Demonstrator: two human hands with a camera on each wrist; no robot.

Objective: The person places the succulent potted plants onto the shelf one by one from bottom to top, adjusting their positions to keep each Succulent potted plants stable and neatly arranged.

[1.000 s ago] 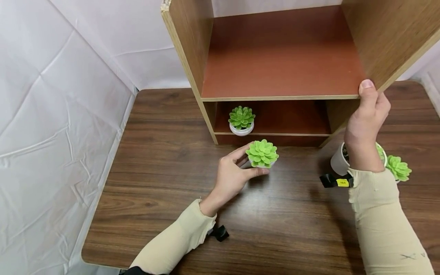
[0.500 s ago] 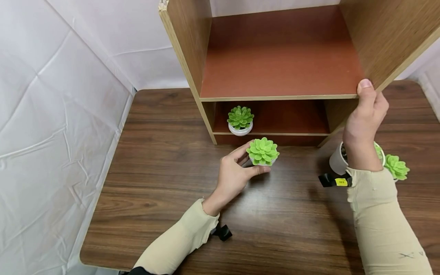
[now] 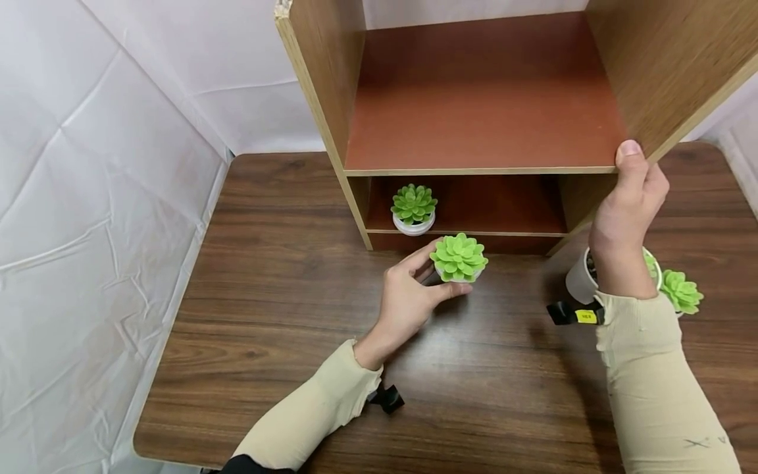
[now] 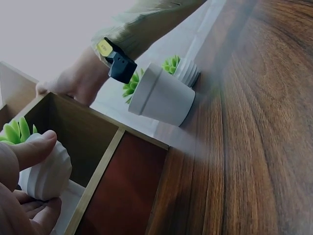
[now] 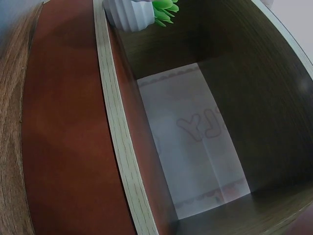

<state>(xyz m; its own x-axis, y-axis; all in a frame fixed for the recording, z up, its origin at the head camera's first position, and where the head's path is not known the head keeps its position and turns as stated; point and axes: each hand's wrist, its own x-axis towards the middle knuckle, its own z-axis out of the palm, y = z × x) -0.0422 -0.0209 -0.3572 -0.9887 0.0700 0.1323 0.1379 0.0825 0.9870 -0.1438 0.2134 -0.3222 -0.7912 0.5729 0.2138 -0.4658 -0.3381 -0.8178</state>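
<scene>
plants total four, all small green succulents in white pots. one, the held succulent, sits in the left hand just in front of the shelf unit, above the wooden table. a second, the shelved succulent, stands in the lower compartment at its left end. two more stand on the table at the right, behind the right forearm: a larger white pot and, just beside it, a small succulent; the larger pot's plant is mostly hidden in the head view.

hands total two. the left hand is curled around the ribbed white pot of the held succulent, thumb on the near side and fingers on the far side, as the left wrist view confirms. the grip is closed only as far as the pot's width.

the right hand grips the right front edge of the shelf unit, thumb extended up along the front edge at the level of the middle shelf board; the remaining fingers appear to wrap around the side panel, though they are out of sight. the right wrist view shows only the shelf interior.
</scene>
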